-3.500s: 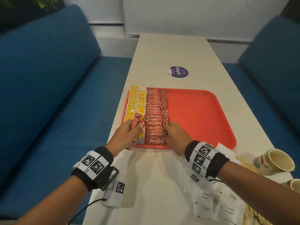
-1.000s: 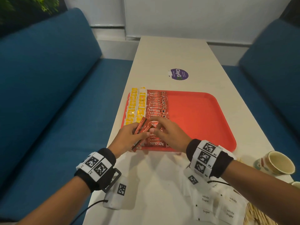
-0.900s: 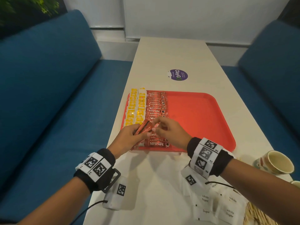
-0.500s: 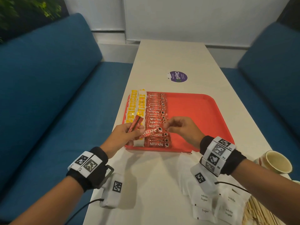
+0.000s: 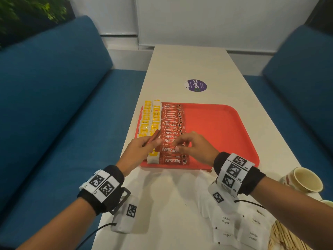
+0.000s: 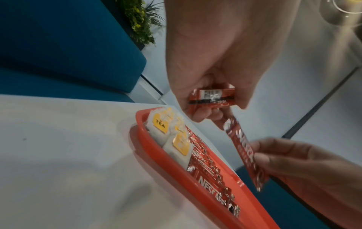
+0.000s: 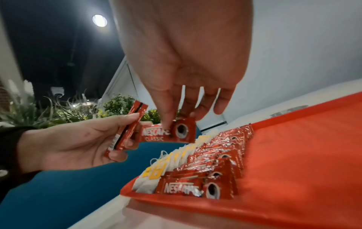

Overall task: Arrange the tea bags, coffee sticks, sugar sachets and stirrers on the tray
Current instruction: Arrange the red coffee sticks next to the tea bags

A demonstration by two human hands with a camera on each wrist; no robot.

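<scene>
A red tray [image 5: 216, 127] lies on the white table. Yellow-tagged tea bags [image 5: 149, 120] fill its left edge, and a column of red coffee sticks [image 5: 173, 123] lies beside them. My left hand [image 5: 151, 141] grips a small bundle of coffee sticks [image 6: 211, 97] over the tray's near left corner. My right hand [image 5: 180, 145] pinches one coffee stick [image 7: 182, 130] by its end, just above the near part of the column. White sugar sachets [image 5: 234, 226] and wooden stirrers [image 5: 288, 237] lie on the table near me, at the right.
A paper cup [image 5: 304, 179] stands at the right table edge, with a second cup's rim just below it. A purple round sticker [image 5: 195, 85] lies beyond the tray. Blue sofas flank the table. The tray's right half is bare.
My right hand drew one coffee stick out of the bundle in my left hand. It now holds that stick lower over the near end of the column. The left hand stayed in place.
</scene>
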